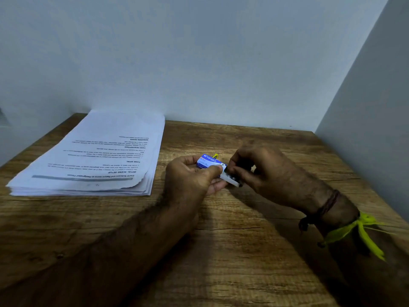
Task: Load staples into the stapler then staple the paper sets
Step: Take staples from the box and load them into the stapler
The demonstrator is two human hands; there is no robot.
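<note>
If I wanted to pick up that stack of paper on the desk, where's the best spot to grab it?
Take the paper stack by its near right corner, coming from the right. The sheet edges fan out and lift slightly there, so fingers can slip under, and bare table leaves room on that side.

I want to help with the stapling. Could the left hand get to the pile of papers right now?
Probably not yet. The left hand is busy gripping the staple box. The stack of papers lies close on its side with bare table between, so once it lets go, likely yes.
</note>
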